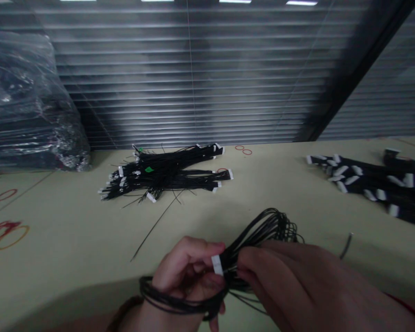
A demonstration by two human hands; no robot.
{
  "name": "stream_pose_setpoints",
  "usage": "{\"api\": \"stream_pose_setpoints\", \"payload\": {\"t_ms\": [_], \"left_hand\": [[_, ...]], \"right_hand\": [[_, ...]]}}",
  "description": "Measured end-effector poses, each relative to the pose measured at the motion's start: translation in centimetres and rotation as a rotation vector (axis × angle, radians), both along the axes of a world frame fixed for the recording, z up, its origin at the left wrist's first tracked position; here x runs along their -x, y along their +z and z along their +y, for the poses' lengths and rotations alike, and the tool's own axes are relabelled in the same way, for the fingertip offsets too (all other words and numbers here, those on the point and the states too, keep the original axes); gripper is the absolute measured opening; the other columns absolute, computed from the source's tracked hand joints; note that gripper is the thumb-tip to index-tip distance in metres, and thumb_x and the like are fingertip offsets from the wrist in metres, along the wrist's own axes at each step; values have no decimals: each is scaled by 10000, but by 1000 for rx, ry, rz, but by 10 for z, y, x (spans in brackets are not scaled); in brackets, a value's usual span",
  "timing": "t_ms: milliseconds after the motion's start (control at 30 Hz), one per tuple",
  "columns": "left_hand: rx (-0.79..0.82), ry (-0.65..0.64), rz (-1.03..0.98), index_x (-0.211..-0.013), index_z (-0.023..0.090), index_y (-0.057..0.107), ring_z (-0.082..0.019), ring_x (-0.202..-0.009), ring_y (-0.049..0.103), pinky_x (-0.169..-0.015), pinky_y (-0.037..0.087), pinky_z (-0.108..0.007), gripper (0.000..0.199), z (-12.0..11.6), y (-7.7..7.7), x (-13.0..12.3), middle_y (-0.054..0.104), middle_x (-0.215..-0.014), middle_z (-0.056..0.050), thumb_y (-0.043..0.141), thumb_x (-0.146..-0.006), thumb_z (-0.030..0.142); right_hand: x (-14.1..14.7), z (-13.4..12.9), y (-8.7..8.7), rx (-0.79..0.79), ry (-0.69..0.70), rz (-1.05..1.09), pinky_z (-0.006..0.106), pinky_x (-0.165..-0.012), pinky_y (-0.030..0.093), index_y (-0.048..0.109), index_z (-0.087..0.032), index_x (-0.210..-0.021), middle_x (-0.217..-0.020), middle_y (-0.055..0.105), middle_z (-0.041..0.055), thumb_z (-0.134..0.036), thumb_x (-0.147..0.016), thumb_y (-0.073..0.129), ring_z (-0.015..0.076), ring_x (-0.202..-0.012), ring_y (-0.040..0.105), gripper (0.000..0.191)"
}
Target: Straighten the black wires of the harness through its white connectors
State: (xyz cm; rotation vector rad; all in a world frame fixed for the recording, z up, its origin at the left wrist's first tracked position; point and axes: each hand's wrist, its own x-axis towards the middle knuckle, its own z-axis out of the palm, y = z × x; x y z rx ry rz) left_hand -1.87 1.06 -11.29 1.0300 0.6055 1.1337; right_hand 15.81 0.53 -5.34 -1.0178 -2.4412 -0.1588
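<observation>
My left hand (185,274) pinches a white connector (217,265) at the end of a bundle of thin black wires (263,229). Several wire loops wrap around my left wrist. My right hand (280,276) grips the same bundle just beside the connector, and its fingers hide part of the wires. Farther up the beige table (55,221) lies a loose pile of black wire harnesses (162,173) with white connectors. A second pile of wire harnesses (361,182) lies at the right.
A plastic-wrapped black bundle (27,106) stands at the far left of the table, against slatted window blinds (193,78). Red rubber bands (244,150) lie behind the middle pile. Red and orange rings (7,234) lie at the left, and a short loose wire (346,246) at the right.
</observation>
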Motion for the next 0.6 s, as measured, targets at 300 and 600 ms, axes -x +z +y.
{"api": "stream_pose_setpoints", "payload": {"t_ms": [300, 600], "left_hand": [[-9, 83, -3, -966, 274, 679, -98, -469, 633, -377, 499, -119, 160, -4, 3, -5, 655, -709, -4, 690, -815, 223], [131, 62, 153, -898, 205, 576, -86, -393, 556, -317, 449, -134, 149, 11, 13, -2, 582, -630, 38, 680, -791, 202]], "right_hand": [[-3, 0, -6, 38, 27, 18, 274, -449, 355, 492, -192, -760, -613, 543, -23, -98, -945, 233, 137, -497, 501, 332], [-4, 7, 14, -85, -38, -1, 306, -609, 402, 536, -176, -839, -788, 612, 26, -114, -924, 309, 184, -698, 539, 250]]}}
